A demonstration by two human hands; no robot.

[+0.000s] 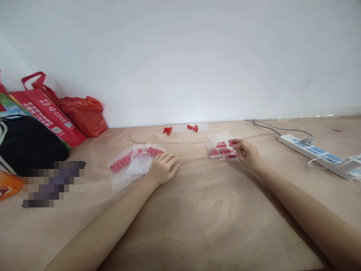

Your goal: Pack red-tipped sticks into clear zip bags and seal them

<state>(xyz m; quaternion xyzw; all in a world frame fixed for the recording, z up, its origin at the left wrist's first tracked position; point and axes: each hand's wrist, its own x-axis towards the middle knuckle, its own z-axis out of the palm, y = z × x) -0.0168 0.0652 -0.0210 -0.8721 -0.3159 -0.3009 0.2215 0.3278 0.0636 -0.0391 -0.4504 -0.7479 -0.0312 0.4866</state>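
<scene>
Head camera view: bare forearms [299, 209] rise from the lower corners over a wooden desk [197, 226], whose near part shows only its swirling grain. At the left, a pixelated, dark, long item [53, 184] lies slantwise, too blurred to identify, with part of an orange packet [9, 185] at the picture's edge. Further in, the left hand [163, 168] is palm down, its fingers loosely extended and slightly parted; it overlaps the right edge of the left-hand bags [120, 180], and whether it presses on them or merely lies beside them cannot be told. Those clear bags fan out over one another, with rows of red pieces [122, 163] inside. Across a bare stretch of wood, the right hand [248, 153] has its thumb and fingers closed in a pinch at the right edge of the right-hand bags [222, 138], a small overlapping pile of clear bags also containing red pieces. Right of that hand, a white power strip [313, 150] runs obliquely, a grey plug [307, 141] in its far half and a grey cable [282, 124] curving behind it. At far left, a black bag [34, 145] with pale cords sits before a red printed bag [47, 113] and a red plastic bag [84, 114]. Near the white wall [180, 60], two small clusters of red pieces lie by flat clear bags [179, 128].
</scene>
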